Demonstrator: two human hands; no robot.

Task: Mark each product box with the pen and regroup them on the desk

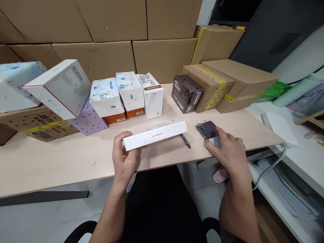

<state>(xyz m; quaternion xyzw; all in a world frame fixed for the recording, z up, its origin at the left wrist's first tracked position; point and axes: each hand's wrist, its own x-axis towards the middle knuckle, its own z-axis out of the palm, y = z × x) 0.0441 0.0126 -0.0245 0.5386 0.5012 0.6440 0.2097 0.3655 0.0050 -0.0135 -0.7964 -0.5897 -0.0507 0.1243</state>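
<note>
left hand (pixel 124 154) gripping red-lettered white box (pixel 155 136), right hand (pixel 228 149) gripping phone (pixel 208 129), maybe a pen (pixel 185 141) between, "Super Meal" carton (pixel 154 101) behind

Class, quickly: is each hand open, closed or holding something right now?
Left hand: closed, holding the flat white box by one end.
Right hand: closed on the dark phone.
</note>
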